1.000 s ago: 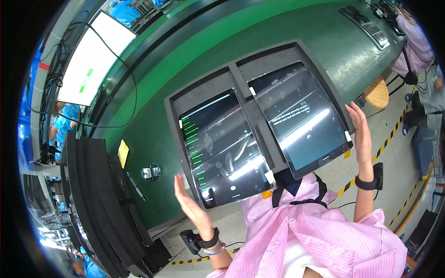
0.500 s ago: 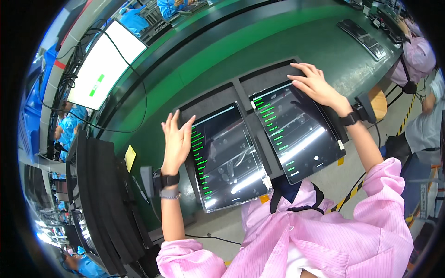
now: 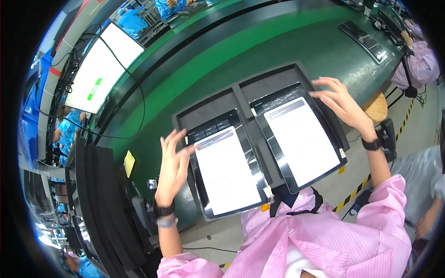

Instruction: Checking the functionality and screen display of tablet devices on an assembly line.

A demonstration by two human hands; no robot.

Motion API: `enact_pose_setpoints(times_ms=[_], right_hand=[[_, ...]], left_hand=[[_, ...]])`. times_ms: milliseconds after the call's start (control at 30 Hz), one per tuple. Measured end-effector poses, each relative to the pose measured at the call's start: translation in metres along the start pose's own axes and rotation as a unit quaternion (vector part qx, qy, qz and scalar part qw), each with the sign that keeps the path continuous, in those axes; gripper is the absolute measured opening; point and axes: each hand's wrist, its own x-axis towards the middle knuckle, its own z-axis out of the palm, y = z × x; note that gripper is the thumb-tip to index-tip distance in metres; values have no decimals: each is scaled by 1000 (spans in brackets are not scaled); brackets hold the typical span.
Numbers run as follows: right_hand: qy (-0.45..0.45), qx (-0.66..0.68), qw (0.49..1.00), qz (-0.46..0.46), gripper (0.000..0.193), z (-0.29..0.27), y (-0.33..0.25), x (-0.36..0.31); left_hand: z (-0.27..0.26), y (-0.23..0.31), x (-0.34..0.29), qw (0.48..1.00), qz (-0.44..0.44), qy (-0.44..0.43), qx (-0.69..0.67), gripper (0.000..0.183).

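Two tablets lie side by side, propped over a grey foam tray (image 3: 296, 72) that has two compartments. The left tablet (image 3: 229, 173) and the right tablet (image 3: 301, 139) both show a white panel below a dark strip of tiles. My left hand (image 3: 172, 169) hovers at the left tablet's upper left edge with its fingers apart, a fingertip over the screen's edge. At the upper right of the right tablet, my right hand (image 3: 342, 105) is held with fingers spread, gripping nothing. Whether any fingertip touches glass I cannot tell.
A lit monitor (image 3: 104, 69) with a cable stands at the left, near a yellow note (image 3: 129, 164) on the green bench (image 3: 194, 97). Black foam trays (image 3: 104, 199) are stacked at the left. Another dark device (image 3: 362, 41) lies at the far right. A wooden stool (image 3: 375, 109) and co-workers are around.
Both screens have switched from dark lists of green text to white panels under dark tiles. My right hand has moved right and down; my left hand has shifted slightly lower.
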Motion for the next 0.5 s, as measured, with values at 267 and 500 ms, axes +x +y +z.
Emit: enact_pose_setpoints(times_ms=[267,500], right_hand=[[-52,-45,998,8,34,43,1,12],[34,233,966,109,29,4,-17,-102]], left_hand=[[45,-6,11,997,32,-44,52,29],[18,57,-71,994,25,-69,-78,32]])
